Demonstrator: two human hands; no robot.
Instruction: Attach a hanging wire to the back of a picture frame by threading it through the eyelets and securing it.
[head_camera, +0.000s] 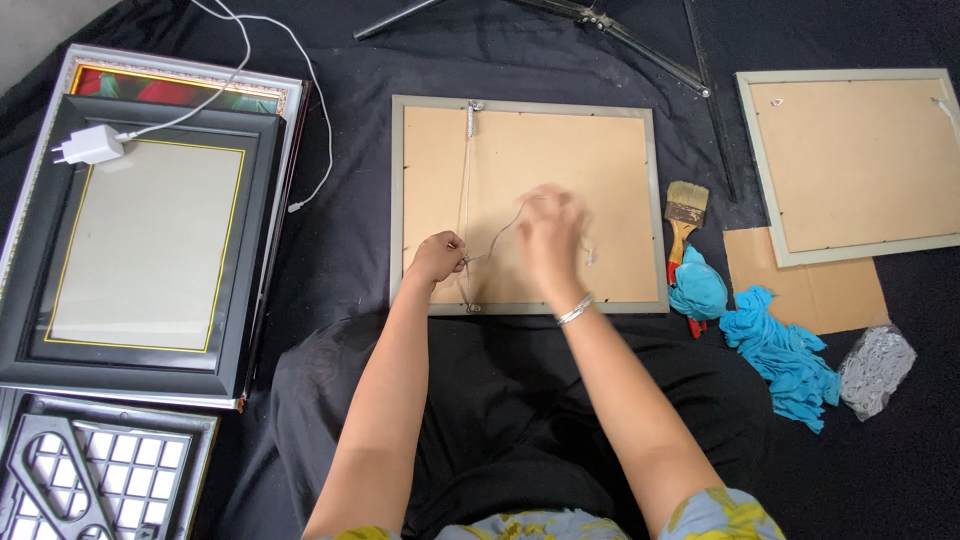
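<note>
A: On the black cloth (350, 230), what lies in the head view?

B: A frame (620, 130) face down, backing board up. The left hand (438, 256) pinches the hanging wire (466, 180) near the frame's lower edge, fingers closed on it. The right hand (550, 235) is blurred over the board; whether it grips the wire, I cannot tell.

A: Room at the edges?

B: Bare cloth on the left up to the stacked black frames (150, 240). On the right a paintbrush (685, 212) and blue rags (780, 355) lie just beside the frame.
</note>
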